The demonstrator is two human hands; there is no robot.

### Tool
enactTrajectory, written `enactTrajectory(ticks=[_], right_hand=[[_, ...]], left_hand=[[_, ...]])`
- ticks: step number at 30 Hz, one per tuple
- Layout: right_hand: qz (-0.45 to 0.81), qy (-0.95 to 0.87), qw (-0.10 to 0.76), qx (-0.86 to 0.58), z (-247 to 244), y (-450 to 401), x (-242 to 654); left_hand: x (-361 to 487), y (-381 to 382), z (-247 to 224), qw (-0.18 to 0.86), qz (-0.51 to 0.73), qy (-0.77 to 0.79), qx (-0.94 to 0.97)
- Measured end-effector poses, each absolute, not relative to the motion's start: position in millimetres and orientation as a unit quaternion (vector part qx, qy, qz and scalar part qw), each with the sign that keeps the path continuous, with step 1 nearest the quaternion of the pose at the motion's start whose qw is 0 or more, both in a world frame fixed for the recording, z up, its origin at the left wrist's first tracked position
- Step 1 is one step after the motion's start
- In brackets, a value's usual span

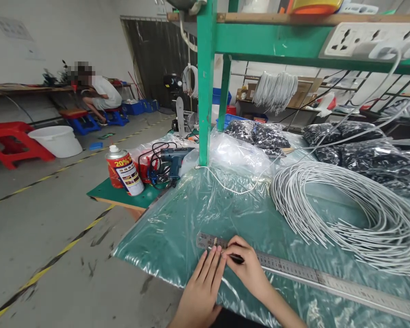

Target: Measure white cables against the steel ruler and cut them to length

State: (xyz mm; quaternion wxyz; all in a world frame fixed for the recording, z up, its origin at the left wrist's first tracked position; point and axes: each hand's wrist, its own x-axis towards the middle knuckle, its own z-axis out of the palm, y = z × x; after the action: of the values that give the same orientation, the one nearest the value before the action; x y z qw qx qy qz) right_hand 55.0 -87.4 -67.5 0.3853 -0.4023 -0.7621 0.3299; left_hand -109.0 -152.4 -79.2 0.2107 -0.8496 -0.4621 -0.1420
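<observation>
A long steel ruler (pixel 287 266) lies on the plastic-covered green table, running from in front of my hands to the right edge. My left hand (pixel 205 284) rests flat near the ruler's left end, its fingers stretched out and close together. Beside those fingertips my right hand (pixel 248 269) is closed in a pinch on a slim dark pen (pixel 237 258), mostly hidden by the fingers. A short white piece of cable (pixel 210 248) shows at the left fingertips; its course under the hand is hidden. To the right lies a large coil of grey-white cables (pixel 328 214).
A green shelf post (pixel 205 91) rises from the table. Bags of black parts (pixel 372 150) lie behind the coil. A spray can (pixel 125 171) and a blue power tool (pixel 172 164) stand on the left. A seated person (pixel 104 93) is far left.
</observation>
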Motion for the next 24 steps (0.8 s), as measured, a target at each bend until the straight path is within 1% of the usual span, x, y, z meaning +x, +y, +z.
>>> enactTrajectory(ticks=[5,17,24], right_hand=[[0.331,-0.757,0.391,-0.407,-66.1,-88.7,53.4],[0.33,-0.753,0.394,-0.411,-63.1,-89.5,54.3],[0.313,-0.758,0.388,-0.42,-63.7,-88.9,52.0]], left_hand=[[-107.9,-151.5,-80.8,0.239,-0.157,-0.461,-0.84],[-109.9,-149.9,-87.0,0.233,-0.165,-0.457,-0.842],[-108.0,-148.1,-86.6,0.252,-0.173,-0.462,-0.833]])
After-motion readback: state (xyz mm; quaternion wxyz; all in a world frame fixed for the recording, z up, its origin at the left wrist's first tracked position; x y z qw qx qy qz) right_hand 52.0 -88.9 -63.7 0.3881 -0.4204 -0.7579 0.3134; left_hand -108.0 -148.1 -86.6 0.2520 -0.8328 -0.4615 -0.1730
